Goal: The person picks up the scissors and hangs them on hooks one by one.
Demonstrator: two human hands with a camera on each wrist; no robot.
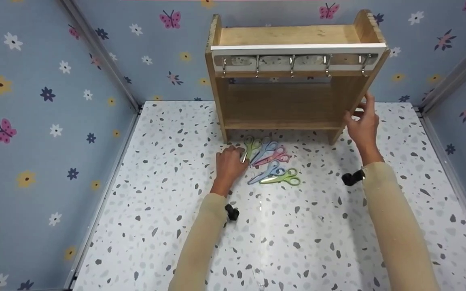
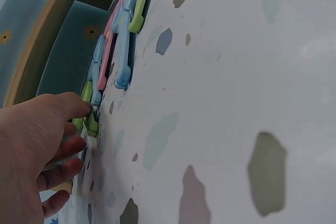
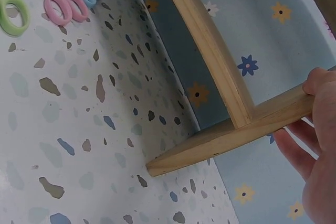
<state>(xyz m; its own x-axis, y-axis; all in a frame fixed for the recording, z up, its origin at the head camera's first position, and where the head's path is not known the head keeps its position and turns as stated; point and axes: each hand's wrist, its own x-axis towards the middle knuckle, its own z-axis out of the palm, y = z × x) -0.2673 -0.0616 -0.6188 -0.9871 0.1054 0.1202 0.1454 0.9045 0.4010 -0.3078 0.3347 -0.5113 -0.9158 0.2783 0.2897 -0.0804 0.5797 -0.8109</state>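
A small wooden shelf [image 1: 281, 123] with metal hooks [image 1: 292, 66] along its front stands against the back wall. My right hand [image 1: 363, 123] grips its right side panel [image 3: 226, 140], thumb at the front edge and fingers on the outer side. Several scissors lie on the table before the shelf: a pink pair [image 1: 277, 154], blue pairs [image 1: 271, 171] and green ones [image 1: 285, 177]. At the left end of this group, my left hand [image 1: 229, 163] pinches the blade end of green scissors [image 1: 252, 144] between thumb and fingers; the thumb partly hides the contact.
Patterned wall panels [image 1: 47, 121] enclose the speckled white table [image 1: 289, 242] at the left, back and right. A wooden crosspiece [image 3: 210, 51] joins the shelf's sides low down. Dark wrist-worn devices [image 1: 231, 212] sit at both sleeves.
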